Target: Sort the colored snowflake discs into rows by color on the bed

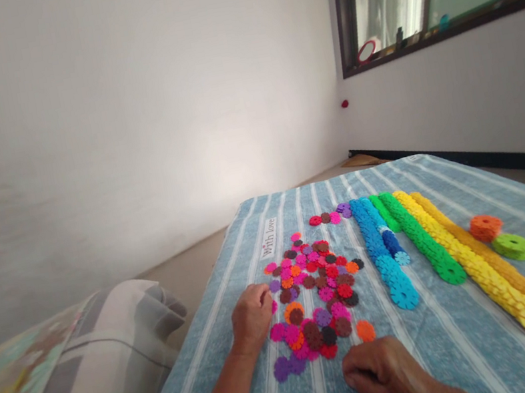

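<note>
A loose pile of flat, notched discs [312, 335] in pink, brown, red, orange, purple and black lies on the striped blue cloth [201, 370]. At the pile's left edge rests my left hand [253, 316], its fingers curled; whatever they may hold is hidden. My right hand [385, 371] is closed near the front, just below a single orange disc [366, 330], and its fingertips are tucked out of sight. To the right run long overlapping rows of discs: blue [371, 238], green [426, 242], yellow [484, 272] and darker yellow [510, 275].
An orange stack [485, 227] and a lime green stack [512, 246] sit right of the rows. Small purple [344, 210] and dark blue [391, 243] groups lie beside the blue rows. Folded bedding [112, 352] is at the left; a wall and window stand behind.
</note>
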Demonstrator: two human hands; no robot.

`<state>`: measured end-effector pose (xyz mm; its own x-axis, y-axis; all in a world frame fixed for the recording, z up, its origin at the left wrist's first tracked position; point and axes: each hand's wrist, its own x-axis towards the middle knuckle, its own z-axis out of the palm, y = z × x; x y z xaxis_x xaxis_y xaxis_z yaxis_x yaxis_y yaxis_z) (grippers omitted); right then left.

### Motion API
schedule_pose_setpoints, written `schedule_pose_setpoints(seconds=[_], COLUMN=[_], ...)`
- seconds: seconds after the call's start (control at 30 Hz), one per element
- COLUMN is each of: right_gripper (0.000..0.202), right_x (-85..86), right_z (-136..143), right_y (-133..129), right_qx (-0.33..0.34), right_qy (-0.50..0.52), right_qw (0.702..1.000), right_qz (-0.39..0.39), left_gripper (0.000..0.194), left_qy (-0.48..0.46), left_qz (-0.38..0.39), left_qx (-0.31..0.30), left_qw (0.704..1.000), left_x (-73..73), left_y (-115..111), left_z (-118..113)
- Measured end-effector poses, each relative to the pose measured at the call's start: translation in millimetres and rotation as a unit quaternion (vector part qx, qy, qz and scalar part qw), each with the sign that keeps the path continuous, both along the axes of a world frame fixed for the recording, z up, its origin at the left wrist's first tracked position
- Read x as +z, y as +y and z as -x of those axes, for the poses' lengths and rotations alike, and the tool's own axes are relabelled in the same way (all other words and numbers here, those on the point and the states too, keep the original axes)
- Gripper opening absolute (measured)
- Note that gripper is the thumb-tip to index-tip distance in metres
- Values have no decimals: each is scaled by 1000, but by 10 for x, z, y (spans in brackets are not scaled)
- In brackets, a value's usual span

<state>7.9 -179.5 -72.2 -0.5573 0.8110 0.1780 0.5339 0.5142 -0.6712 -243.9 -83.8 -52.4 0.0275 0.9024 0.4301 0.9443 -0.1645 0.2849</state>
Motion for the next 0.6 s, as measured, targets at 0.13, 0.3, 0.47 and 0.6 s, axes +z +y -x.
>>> schedule_pose_setpoints(seconds=[0.13,0.3,0.47,0.6], right_gripper=[14,10,10,12], right_x=[-164,-217,-248,-351], right_z=[44,78,85,66], right_y=[21,45,68,108], right_qx=[-11,12,21,37], right_qy=[-35,-78,-87,-66], right_qw=[997,992,993,997], right_qz=[-67,-99,-73,-22], left_gripper=[21,20,17,12], left_qy=[15,3,-14,-28], left_qz=[-10,-23,-17,38], left_qx=[5,9,9,1], left_qw=[1000,1000,1000,999], left_x=[11,16,75,187], left_y=[1,-11,46,174], left_z=[-9,-25,-44,-117])
